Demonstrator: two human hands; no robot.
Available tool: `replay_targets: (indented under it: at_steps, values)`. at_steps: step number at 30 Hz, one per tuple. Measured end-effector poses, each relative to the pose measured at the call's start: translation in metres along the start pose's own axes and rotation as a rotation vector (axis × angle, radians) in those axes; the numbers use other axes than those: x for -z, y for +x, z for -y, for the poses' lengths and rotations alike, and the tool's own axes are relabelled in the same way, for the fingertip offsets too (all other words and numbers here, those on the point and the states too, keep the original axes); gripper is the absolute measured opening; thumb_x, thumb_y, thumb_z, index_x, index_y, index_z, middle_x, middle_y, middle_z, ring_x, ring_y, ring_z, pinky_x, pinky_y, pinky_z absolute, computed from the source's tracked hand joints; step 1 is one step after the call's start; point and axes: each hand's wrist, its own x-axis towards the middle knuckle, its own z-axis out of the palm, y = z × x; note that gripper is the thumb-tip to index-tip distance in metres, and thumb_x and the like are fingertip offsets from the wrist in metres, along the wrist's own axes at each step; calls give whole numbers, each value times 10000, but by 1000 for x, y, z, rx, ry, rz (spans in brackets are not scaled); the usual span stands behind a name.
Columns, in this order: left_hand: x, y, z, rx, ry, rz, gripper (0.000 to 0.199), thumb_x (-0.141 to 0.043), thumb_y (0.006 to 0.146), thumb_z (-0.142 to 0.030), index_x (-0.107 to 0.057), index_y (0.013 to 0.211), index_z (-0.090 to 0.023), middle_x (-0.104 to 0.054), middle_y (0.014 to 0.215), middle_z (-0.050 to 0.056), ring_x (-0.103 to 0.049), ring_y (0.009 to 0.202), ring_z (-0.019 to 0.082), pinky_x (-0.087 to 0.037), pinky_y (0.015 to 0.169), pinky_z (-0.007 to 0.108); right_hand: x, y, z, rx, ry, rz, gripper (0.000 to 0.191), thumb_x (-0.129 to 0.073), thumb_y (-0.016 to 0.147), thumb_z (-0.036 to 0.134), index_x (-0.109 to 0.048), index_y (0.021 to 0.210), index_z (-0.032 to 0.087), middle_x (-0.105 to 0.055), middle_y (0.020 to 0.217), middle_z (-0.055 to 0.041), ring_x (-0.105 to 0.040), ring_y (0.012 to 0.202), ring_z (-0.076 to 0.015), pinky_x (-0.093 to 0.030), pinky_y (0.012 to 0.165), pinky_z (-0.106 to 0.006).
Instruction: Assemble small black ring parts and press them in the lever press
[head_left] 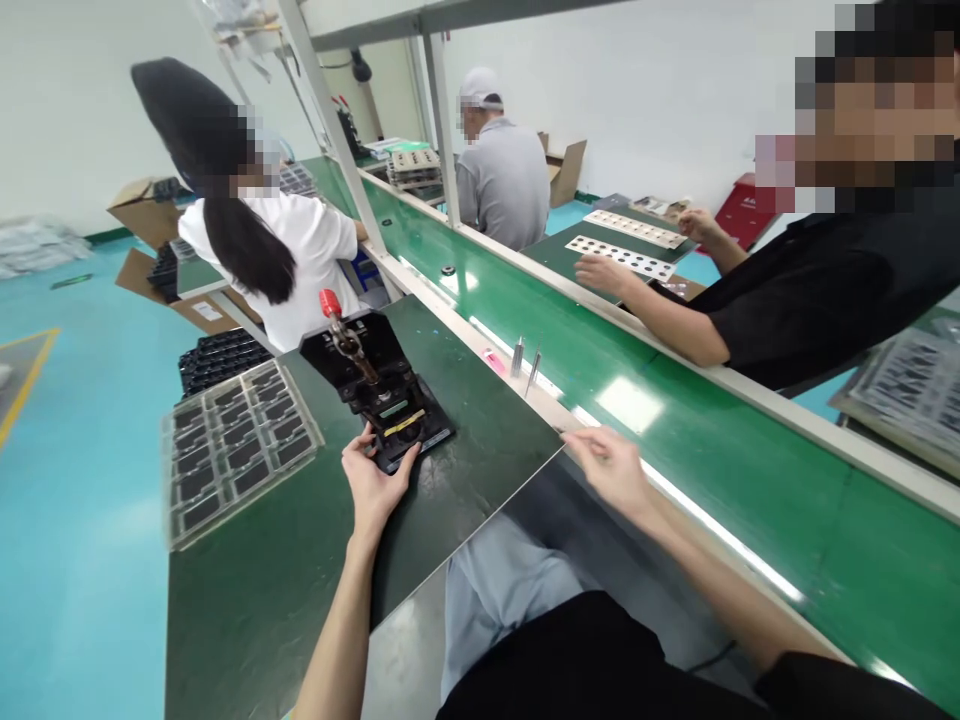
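My left hand [377, 485] rests at the front of a black press fixture [375, 370], thumb and fingers spread around its base. The fixture has a lever with a red knob [330, 303] and a yellow strip [403, 422] low on its front. My right hand [607, 468] is at the right corner of the green table [480, 450], its fingers pinched together; what they hold, if anything, is too small to make out. Thin metal pins [517, 357] stand upright on the ledge beyond, beside a pink item [493, 361].
A clear tray [244, 455] with dark parts lies left of the fixture. A green conveyor [675, 400] runs past on the right. Across it, a person in black [817, 290] handles perforated strips [621, 258]. A person in white [277, 260] sits ahead left, one in grey [510, 185] farther back.
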Motion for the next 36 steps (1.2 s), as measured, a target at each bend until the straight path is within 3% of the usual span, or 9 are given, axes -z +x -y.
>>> replay_targets:
  at_steps: [3,5,7,11,14,18,25,32,36]
  values:
    - [1,-1,-3,-4,25,1,736,-834,658,-578,-463,1166,-195,-550,1165,141,-591,1191,386,-568,973,620,39,31,-42,130,-336,-50,424,-527,980,540,-791,865,228,-754,760,-78,-661,676,-225,-531,649,-362]
    - [3,-1,-6,3,33,7,750,-826,668,-582,-477,1204,-190,-561,1166,142,-593,1189,384,-571,979,616,45,59,-62,204,-464,-4,469,-468,1006,521,-787,862,209,-749,732,-91,-641,669,-231,-484,639,-351]
    - [4,-2,-8,12,29,7,750,-824,677,-579,-488,1226,-194,-576,1178,141,-605,1177,370,-578,980,595,35,87,-74,226,-558,81,463,-437,1027,460,-789,898,189,-762,768,-105,-641,709,-234,-457,654,-338]
    - [8,-4,-10,39,22,6,739,-833,691,-576,-505,1231,-194,-615,1206,140,-649,1121,337,-585,969,551,-4,137,-79,219,-715,229,357,-473,1014,324,-786,982,156,-781,871,-136,-631,810,-245,-429,713,-328]
    - [10,-4,-11,56,17,8,745,-843,693,-580,-517,1231,-182,-632,1212,147,-662,1115,329,-590,955,518,-27,170,-80,233,-728,247,337,-482,1006,297,-780,979,142,-777,896,-156,-618,859,-262,-418,758,-338]
    - [11,-5,-12,55,16,5,739,-845,700,-579,-526,1233,-179,-635,1215,150,-660,1137,331,-596,948,504,-42,205,-87,230,-748,245,346,-464,1005,283,-771,970,126,-776,943,-178,-610,905,-286,-409,784,-352]
    - [8,-7,-8,43,20,-9,742,-853,689,-579,-525,1224,-184,-635,1219,153,-659,1140,345,-586,948,524,-61,239,-87,178,-783,234,406,-412,1038,298,-767,1087,108,-777,1044,-192,-632,972,-301,-417,794,-354]
    - [7,-8,-8,36,38,-1,760,-825,705,-601,-522,1254,-172,-635,1200,161,-646,1143,350,-589,953,546,-83,267,-81,58,-809,242,349,-498,1009,254,-776,1057,48,-754,1054,-273,-656,1029,-353,-432,838,-385]
    - [6,-10,-8,51,41,6,754,-815,710,-606,-525,1248,-164,-634,1194,167,-643,1134,352,-588,958,558,-95,273,-81,15,-773,220,334,-518,994,272,-769,1065,64,-754,1040,-265,-669,1004,-355,-448,837,-391]
